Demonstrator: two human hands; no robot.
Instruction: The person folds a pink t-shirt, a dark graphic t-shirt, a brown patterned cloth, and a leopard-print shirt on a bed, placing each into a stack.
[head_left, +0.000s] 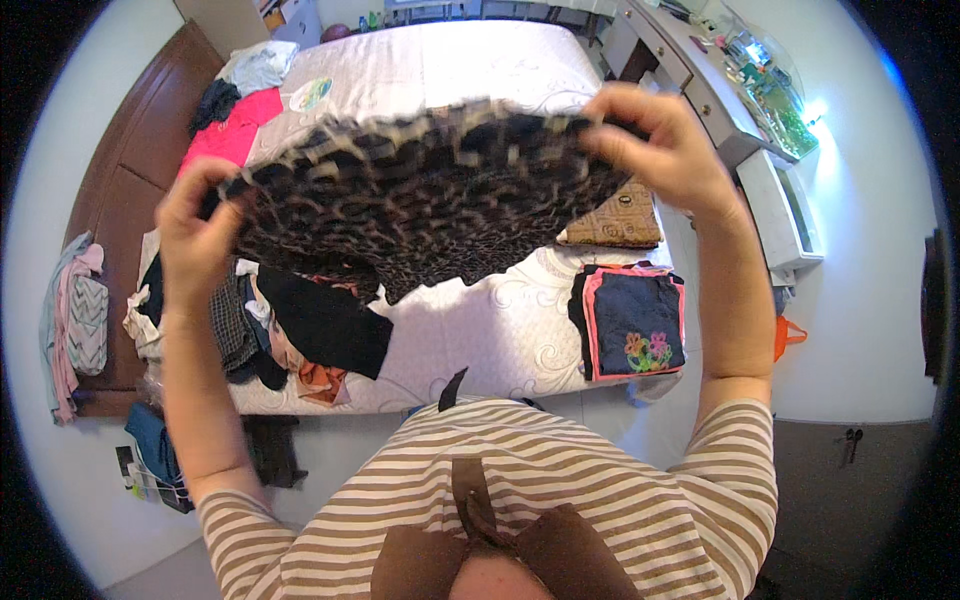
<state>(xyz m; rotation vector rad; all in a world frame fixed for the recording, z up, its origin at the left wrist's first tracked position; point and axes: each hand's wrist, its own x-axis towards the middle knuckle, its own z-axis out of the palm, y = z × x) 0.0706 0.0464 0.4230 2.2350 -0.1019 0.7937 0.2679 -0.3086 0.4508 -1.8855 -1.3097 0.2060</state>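
A dark leopard-print garment (420, 195) hangs stretched between my two hands above the bed, blurred by motion. My left hand (199, 214) pinches its left upper corner between thumb and fingers. At the opposite corner, my right hand (652, 146) grips the edge, held somewhat higher. The cloth hides the middle of the mattress (480, 337). Below my left hand lies a loose heap of clothes, with a black garment (322, 319) on its near right side. A folded stack topped by a dark piece with a flower design (637, 322) sits below my right hand.
A folded brown patterned cloth (619, 221) lies behind the stack. Pink-red clothing (232, 135) and a light garment (262, 66) rest at the bed's far left, by the brown headboard (142, 165). A white dresser with drawers (697, 82) stands on the right. Clothes (79, 322) drape over the headboard.
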